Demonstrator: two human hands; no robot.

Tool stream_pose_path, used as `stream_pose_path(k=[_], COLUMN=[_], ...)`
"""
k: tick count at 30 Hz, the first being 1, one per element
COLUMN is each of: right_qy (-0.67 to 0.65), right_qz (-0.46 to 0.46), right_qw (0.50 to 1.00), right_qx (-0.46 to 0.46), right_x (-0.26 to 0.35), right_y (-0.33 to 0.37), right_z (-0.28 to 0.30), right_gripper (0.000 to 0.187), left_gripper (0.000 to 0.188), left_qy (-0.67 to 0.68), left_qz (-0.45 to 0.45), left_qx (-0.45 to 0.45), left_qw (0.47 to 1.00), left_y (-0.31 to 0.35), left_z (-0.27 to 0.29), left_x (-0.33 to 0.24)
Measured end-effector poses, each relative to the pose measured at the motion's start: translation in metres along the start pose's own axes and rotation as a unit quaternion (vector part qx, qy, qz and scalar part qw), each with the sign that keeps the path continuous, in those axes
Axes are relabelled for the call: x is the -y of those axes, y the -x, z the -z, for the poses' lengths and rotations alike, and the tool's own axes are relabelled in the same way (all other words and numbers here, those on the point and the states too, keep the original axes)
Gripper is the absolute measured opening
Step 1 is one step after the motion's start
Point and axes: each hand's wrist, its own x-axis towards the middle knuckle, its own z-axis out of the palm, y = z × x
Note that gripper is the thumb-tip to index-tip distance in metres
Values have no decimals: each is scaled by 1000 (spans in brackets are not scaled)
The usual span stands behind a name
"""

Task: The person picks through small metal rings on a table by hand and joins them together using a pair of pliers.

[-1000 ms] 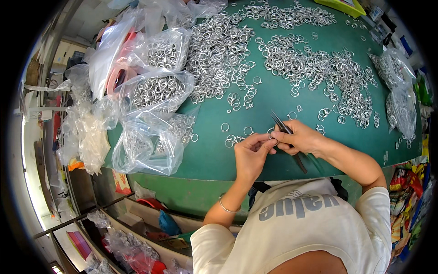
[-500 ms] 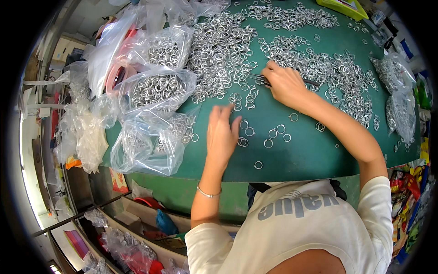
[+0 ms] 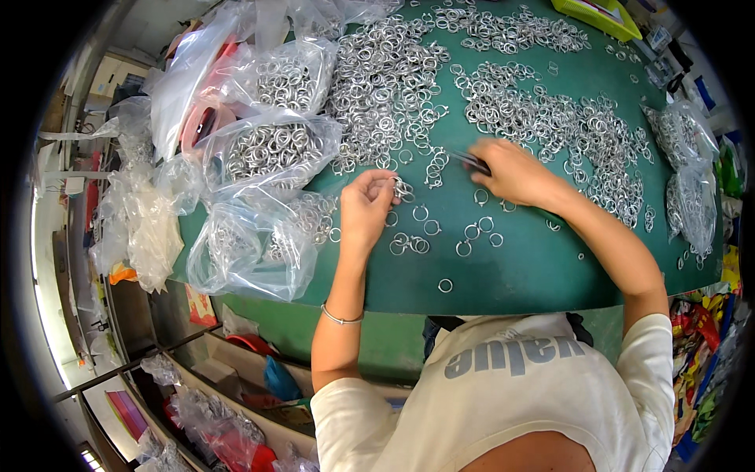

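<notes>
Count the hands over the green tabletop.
2: the left hand at some metal rings, and the right hand, to its right, holding a slim dark tool.

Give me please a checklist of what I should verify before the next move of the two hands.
1. Tweezers held in the right hand: ok.
2. Tweezer tips free of rings: cannot tell, they are blurred.
3. Left hand firmly gripping the rings at its fingertips: cannot tell, the fingers hide the contact.
4. Left ring pile apart from right ring pile: ok, green table shows between.
5. No loose ring near the front edge: not ok, a single ring lies there.
</notes>
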Motion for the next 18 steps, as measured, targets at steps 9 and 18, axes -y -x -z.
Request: stream_pose_path(k=[9,18], right_qy=[87,-240], right_qz=[18,-21], right_qw=[993,971], right_qx=[-83,3], right_x=[15,18], right_y=[-27,19], right_z=[-22,3], right_gripper=[22,16], left_gripper=[12,13], left_qy=[182,322], left_qz=[70,115], left_qx=[39,76], left_qw=[980,936], left_y=[20,36], left_z=[-6,-28], left_x=[-17,-23])
